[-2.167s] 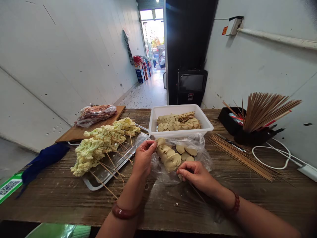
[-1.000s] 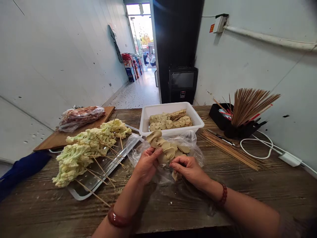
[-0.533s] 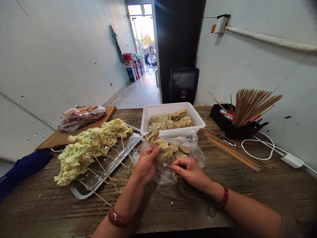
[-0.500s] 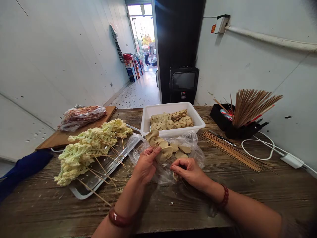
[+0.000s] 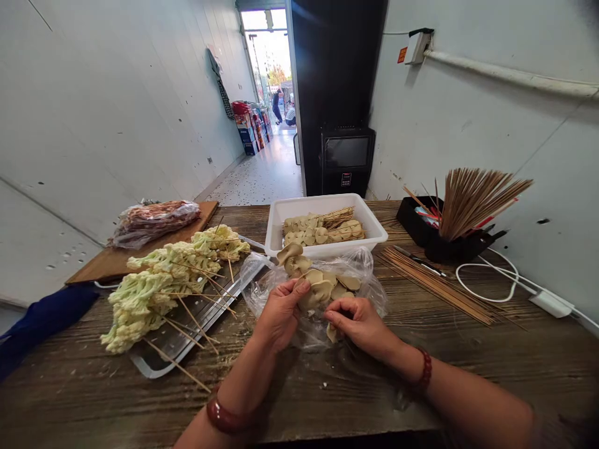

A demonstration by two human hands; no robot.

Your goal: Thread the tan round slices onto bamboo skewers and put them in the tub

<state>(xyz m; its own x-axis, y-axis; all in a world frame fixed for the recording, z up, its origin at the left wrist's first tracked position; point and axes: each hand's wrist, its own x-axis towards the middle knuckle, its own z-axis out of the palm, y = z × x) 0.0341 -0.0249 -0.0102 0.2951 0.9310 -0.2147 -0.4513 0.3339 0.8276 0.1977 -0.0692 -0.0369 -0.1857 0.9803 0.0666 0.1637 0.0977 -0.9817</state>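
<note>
My left hand (image 5: 282,312) pinches a bunch of beige, thin round slices (image 5: 318,290), folded and overlapping, just above a clear plastic bag (image 5: 257,290). Close on its right, my right hand (image 5: 358,324) has thumb and forefinger pressed together. What looks like a thin wooden skewer shows faintly below it; the pinch itself is mostly hidden. One pale slice (image 5: 332,333) hangs under the right fingertips. More loose slices (image 5: 347,282) lie on the bag behind the hands. Behind the bag, a white tub (image 5: 322,251) holds finished-looking skewers of the same slices (image 5: 309,237).
On the left, skewered cauliflower (image 5: 140,308) lies across a metal tray (image 5: 156,372). A wooden board (image 5: 100,266) bears a bagged reddish food (image 5: 156,218). To the right are loose skewers (image 5: 435,284), a black holder (image 5: 414,215) full of sticks, and a white cable (image 5: 486,299).
Both hands have shifted very slightly to the right, the slices with them, and their grips look the same. Outside the doorway, a distant person has risen from a crouch.
</note>
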